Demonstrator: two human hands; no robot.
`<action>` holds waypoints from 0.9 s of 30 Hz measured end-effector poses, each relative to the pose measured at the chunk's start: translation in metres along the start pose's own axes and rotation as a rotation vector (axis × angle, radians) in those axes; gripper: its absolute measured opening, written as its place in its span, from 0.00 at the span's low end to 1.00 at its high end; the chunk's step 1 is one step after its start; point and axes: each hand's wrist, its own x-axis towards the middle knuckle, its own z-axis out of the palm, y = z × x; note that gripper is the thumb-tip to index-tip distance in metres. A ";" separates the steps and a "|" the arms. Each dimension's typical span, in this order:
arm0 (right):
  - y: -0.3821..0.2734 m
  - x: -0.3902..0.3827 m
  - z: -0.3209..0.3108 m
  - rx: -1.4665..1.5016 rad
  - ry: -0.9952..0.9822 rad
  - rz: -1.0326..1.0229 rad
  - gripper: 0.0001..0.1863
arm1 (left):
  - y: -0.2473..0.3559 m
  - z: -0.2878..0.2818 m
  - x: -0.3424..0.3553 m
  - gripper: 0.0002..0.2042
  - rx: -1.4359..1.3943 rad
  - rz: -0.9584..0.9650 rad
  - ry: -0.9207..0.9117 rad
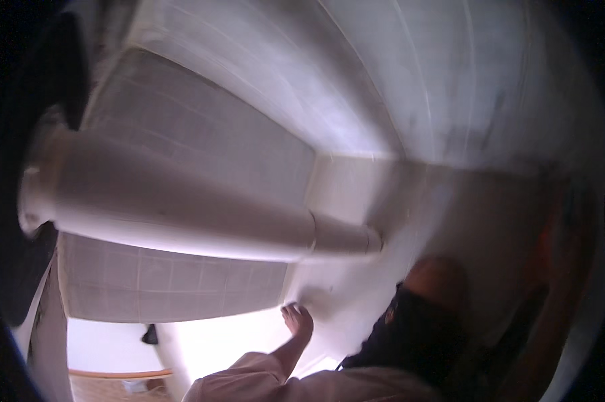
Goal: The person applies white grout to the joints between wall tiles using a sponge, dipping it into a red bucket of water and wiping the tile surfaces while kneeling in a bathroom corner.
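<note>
My left hand point(299, 321) reaches out from a pale pink sleeve point(245, 372), low in the middle of the view. Its fingers look bent together, with a small pale spot at their tips; what they hold, if anything, is too small to name. Above it runs a thick white column point(182, 204), like a pipe or pedestal, and the hand appears apart from it. At the right rim my right hand point(570, 228) is raised in deep shadow. A dim orange patch point(545, 251) shows beside it. I cannot make out its fingers or whether it grips anything.
Grey tiled panels point(209, 127) stand behind the column, and pale walls point(477, 74) curve across the top. Dark cloth point(410, 335) and what looks like a bare knee point(438, 276) fill the lower right. A bright area with a brown band point(121, 374) lies lower left.
</note>
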 end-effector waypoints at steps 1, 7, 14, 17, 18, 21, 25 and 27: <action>-0.008 -0.004 0.001 -0.019 -0.197 0.132 0.16 | -0.012 0.008 0.004 0.17 0.044 -0.277 0.005; -0.026 -0.025 0.075 1.900 0.028 0.330 0.17 | -0.077 0.033 -0.009 0.31 0.549 -0.822 -0.396; -0.029 -0.003 0.105 1.603 -0.119 0.144 0.16 | -0.059 0.088 -0.013 0.24 0.375 -0.948 0.063; -0.013 0.026 0.135 1.077 -0.223 -0.157 0.18 | -0.039 0.073 -0.012 0.25 0.210 -1.045 0.077; -0.016 0.033 0.144 0.990 -0.248 -0.219 0.18 | -0.050 0.077 -0.009 0.24 0.257 -1.023 0.105; -0.066 0.045 0.134 1.407 -0.409 -0.128 0.19 | -0.041 0.090 -0.006 0.21 0.281 -0.994 0.090; -0.149 0.024 0.134 1.417 -0.409 -0.112 0.17 | -0.050 0.078 -0.013 0.18 0.258 -1.032 0.095; -0.169 0.026 0.118 1.467 -0.523 -0.217 0.15 | -0.070 0.087 -0.022 0.25 0.010 -1.121 -0.028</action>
